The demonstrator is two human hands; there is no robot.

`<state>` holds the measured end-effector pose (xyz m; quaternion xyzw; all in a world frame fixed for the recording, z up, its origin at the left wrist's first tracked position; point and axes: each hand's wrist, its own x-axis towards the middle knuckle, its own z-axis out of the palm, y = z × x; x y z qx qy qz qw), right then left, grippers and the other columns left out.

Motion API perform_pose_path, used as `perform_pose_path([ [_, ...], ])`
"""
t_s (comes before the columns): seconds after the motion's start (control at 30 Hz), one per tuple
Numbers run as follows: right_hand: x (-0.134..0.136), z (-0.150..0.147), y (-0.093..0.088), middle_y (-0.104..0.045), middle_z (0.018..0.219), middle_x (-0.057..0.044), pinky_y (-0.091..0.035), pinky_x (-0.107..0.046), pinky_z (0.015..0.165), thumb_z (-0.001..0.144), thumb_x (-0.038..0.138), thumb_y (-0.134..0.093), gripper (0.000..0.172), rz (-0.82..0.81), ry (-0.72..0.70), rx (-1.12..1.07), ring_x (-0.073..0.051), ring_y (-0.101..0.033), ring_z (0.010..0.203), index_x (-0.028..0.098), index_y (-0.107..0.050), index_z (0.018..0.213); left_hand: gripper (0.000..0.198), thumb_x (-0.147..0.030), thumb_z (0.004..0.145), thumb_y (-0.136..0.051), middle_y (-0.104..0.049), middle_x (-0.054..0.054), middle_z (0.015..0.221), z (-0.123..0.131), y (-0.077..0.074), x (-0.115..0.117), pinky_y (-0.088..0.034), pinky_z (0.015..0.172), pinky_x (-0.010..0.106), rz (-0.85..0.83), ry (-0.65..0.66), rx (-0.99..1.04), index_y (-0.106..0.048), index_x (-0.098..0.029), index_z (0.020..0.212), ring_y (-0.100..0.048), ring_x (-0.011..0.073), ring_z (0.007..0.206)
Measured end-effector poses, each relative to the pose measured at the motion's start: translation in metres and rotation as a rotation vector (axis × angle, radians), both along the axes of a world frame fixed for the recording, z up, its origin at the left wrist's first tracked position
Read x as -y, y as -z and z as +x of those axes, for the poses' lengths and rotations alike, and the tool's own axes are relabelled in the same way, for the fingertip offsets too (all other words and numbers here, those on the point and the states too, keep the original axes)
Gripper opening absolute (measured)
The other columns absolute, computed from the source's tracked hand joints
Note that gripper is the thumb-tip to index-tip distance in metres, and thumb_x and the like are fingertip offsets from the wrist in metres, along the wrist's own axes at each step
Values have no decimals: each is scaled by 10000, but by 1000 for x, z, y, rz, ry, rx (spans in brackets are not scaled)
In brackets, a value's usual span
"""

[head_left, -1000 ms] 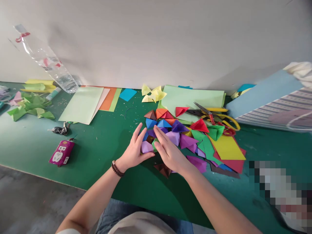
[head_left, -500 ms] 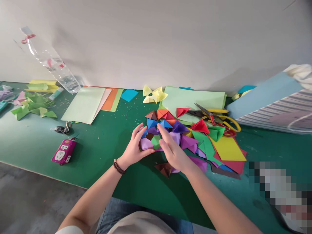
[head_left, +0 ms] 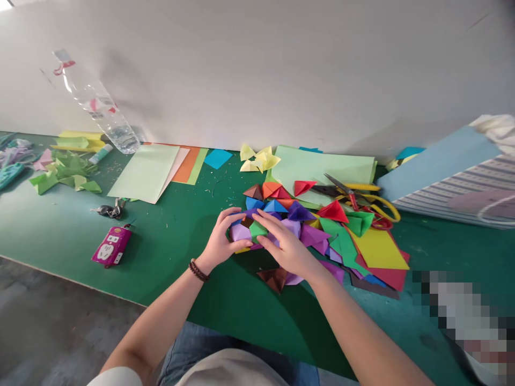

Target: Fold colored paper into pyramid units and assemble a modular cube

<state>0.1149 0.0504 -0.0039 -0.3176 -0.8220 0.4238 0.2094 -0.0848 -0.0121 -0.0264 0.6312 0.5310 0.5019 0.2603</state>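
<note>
Between my two hands is a multicoloured folded-paper model (head_left: 241,232), with purple, green, brown, blue and yellow faces showing. My left hand (head_left: 219,238) grips its left side, thumb along the near edge and fingers over the far edge. On the right side, my right hand (head_left: 284,238) presses with bent fingers at the green face. The hands hide part of the model. Loose folded-paper pieces in red, orange, blue and purple lie just behind and to the right. A brown folded piece (head_left: 274,279) rests nearer to me.
Scissors (head_left: 346,187) lie by coloured paper sheets (head_left: 380,246) on the right, with a striped paper bag (head_left: 450,171) behind. Leftward are a pink socket block (head_left: 112,246), keys (head_left: 110,209), pale paper sheets (head_left: 145,171), a plastic bottle (head_left: 100,107) and green scraps (head_left: 66,169).
The fingers of my right hand have moved lower over the model and closed in on it. A yellow edge now shows under my left thumb. The camera view has shifted slightly.
</note>
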Motion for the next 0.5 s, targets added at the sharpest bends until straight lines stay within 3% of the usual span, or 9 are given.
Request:
perform_pose_path([
  [0.13, 0, -4, -1, -373, 1566, -43, -294, -483, 1196, 966, 443, -472, 533, 3, 34, -67, -243, -316, 1458, 322, -386, 1478, 645, -605, 675, -763, -556, 137, 1303, 1, -6, -3, -463, 1030, 454, -81, -50, 206, -639, -211, 1171, -519, 310, 1247],
  [0.2, 0, -4, -5, -378, 1564, -38, -315, -482, 1186, 972, 451, -456, 542, -29, 30, -106, -242, -328, 1452, 336, -354, 1491, 589, -615, 734, -708, -623, 116, 1186, 0, -11, -4, -518, 899, 364, -213, -115, 379, -651, -189, 1136, -598, 264, 1099],
  [0.3, 0, -4, -10, -312, 1598, -30, -315, -487, 1186, 937, 473, -524, 623, -24, -39, -76, -254, -292, 1469, 350, -306, 1508, 537, -636, 830, -572, -672, 65, 942, -2, -22, -4, -496, 715, 267, -442, -196, 555, -668, -158, 1053, -624, 180, 848],
  [0.4, 1, -6, -11, -237, 1625, -32, -306, -506, 1188, 809, 459, -709, 869, 39, -93, 52, -283, -259, 1479, 358, -233, 1530, 551, -654, 841, -536, -673, 46, 857, -3, -28, -5, -464, 666, 249, -573, -190, 558, -675, -143, 990, -609, 158, 772],
  [0.5, 3, -9, -8, -291, 1603, -51, -342, -512, 1166, 745, 382, -782, 1002, 75, -79, 132, -290, -315, 1452, 358, -175, 1541, 566, -667, 836, -531, -684, 50, 849, -4, -27, -7, -460, 665, 260, -621, -168, 449, -679, -137, 968, -614, 167, 765],
])
